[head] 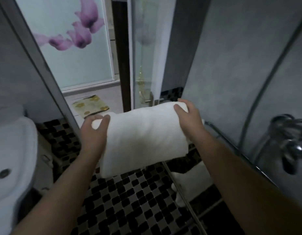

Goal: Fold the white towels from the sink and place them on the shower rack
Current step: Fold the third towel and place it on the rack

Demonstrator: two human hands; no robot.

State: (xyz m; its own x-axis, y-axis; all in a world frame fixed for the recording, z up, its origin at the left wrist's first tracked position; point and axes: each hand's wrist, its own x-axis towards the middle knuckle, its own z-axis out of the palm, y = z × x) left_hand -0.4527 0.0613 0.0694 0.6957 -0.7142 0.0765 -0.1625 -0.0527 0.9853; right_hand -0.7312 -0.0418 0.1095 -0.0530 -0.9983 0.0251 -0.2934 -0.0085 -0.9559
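Both bare hands hold 1 folded white terry towel (143, 138) in the air above the black-and-white mosaic tile floor (130, 200). The left hand (94, 131) pinches the towel's left end between thumb and curled fingers. The right hand (187, 119) clasps its upper right corner, thumb on top. A white ceramic sink basin (16, 141) sits at the near left. At the right, a thin chrome shower rack rail (228, 143) runs along the grey wall, with another white cloth (189, 182) beneath it. Farther off lie a gold-patterned floor mat (91, 106) and a frosted glass panel printed with purple flowers (75, 34).
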